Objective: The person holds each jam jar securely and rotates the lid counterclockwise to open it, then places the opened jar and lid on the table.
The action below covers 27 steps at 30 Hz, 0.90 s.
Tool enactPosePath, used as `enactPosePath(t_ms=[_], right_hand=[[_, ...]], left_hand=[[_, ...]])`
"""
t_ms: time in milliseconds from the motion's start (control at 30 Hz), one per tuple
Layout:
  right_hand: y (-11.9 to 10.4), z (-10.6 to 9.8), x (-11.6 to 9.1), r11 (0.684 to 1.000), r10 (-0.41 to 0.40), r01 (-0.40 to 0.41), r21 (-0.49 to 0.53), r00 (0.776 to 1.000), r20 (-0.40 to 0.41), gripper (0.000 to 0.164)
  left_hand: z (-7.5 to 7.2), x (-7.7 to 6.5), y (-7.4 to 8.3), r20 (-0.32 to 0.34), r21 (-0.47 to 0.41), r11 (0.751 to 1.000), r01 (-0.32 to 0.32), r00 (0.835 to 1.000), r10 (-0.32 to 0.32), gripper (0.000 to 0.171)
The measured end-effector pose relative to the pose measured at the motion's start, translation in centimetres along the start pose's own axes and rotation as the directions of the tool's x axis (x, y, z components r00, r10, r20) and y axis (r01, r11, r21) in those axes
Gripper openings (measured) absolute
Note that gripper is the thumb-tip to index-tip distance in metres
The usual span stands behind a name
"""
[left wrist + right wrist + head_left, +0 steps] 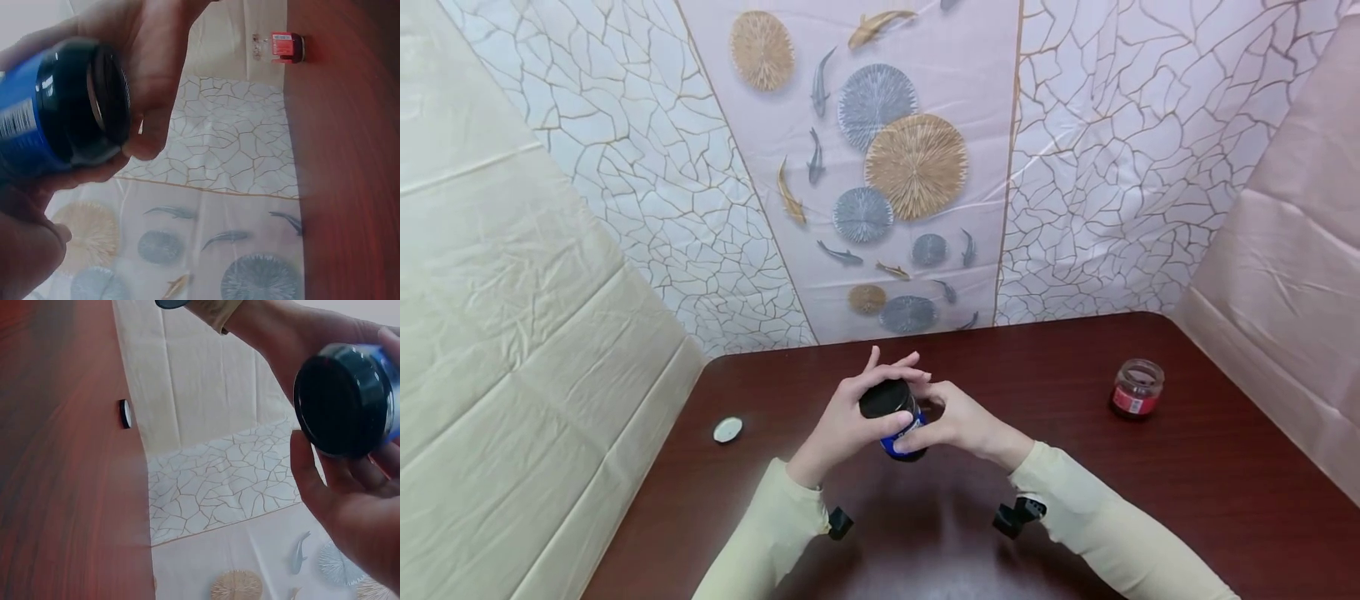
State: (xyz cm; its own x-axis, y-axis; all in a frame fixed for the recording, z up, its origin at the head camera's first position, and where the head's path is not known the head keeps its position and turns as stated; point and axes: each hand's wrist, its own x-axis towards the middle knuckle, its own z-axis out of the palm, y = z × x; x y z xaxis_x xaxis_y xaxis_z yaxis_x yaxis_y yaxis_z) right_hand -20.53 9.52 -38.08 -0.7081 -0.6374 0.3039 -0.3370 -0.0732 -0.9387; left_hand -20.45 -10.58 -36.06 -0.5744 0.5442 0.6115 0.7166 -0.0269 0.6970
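Above the table, a dark jar (906, 442) with a blue label and a black lid (883, 398) is held between both hands. It tilts, with the lid toward the upper left in the head view. My left hand (842, 412) curls round the lid end, its thumb on the near side and some fingers stretched out beyond. From the other side, my right hand (968, 427) grips the jar's body, thumb across the label. A barcode shows on the jar (65, 106) in the left wrist view, along with its dark base. The fingers behind the jar are partly hidden.
On the dark red-brown table (1022, 367), an open glass jar (1138, 388) with a red label and dark contents stands at the right. A small round lid (727, 429), pale on top, lies at the left. Patterned cloth hangs behind, and cream cloth lines both sides.
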Motion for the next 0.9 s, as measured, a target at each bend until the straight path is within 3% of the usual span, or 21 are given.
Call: enactPosePath(t_ms=[133, 267, 500, 600, 667, 733, 800, 900], right_hand=[[0.1, 0.1, 0.2, 0.996, 0.008, -0.016, -0.083, 0.996, -0.092, 0.055], [0.3, 0.4, 0.4, 0.985, -0.029, -0.007, -0.174, 0.979, -0.202, 0.054], [1.4, 1.4, 0.9, 0.925, -0.165, 0.007, -0.381, 0.908, -0.384, 0.062], [1.5, 1.5, 1.0, 0.917, -0.180, 0.006, -0.398, 0.899, -0.399, 0.066], [1.5, 1.3, 1.0, 0.922, -0.163, 0.000, -0.387, 0.907, -0.389, 0.065], [1.3, 0.9, 0.9, 0.934, -0.133, -0.006, -0.357, 0.922, -0.364, 0.063], [1.0, 0.4, 0.8, 0.952, -0.087, -0.018, -0.304, 0.941, -0.326, 0.060], [0.6, -0.3, 0.6, 0.982, -0.014, -0.031, -0.186, 0.972, -0.233, 0.056]], left_hand=[[0.5, 0.0, -0.5, -0.096, -0.029, 0.997, 0.065, 0.993, -0.068, 0.037], [1.0, 0.3, -0.9, -0.214, -0.032, 0.990, 0.134, 0.967, -0.138, 0.036], [2.3, 0.9, -1.6, -0.432, -0.014, 0.970, 0.242, 0.874, -0.224, 0.034], [2.7, 1.0, -1.7, -0.477, -0.004, 0.970, 0.244, 0.852, -0.216, 0.035], [2.8, 1.0, -1.7, -0.477, 0.000, 0.973, 0.233, 0.855, -0.205, 0.035], [2.6, 0.9, -1.6, -0.444, -0.009, 0.977, 0.214, 0.874, -0.196, 0.036], [2.1, 0.7, -1.4, -0.379, -0.038, 0.979, 0.200, 0.904, -0.199, 0.039], [1.2, 0.4, -1.1, -0.232, -0.087, 0.982, 0.168, 0.955, -0.184, 0.047]])
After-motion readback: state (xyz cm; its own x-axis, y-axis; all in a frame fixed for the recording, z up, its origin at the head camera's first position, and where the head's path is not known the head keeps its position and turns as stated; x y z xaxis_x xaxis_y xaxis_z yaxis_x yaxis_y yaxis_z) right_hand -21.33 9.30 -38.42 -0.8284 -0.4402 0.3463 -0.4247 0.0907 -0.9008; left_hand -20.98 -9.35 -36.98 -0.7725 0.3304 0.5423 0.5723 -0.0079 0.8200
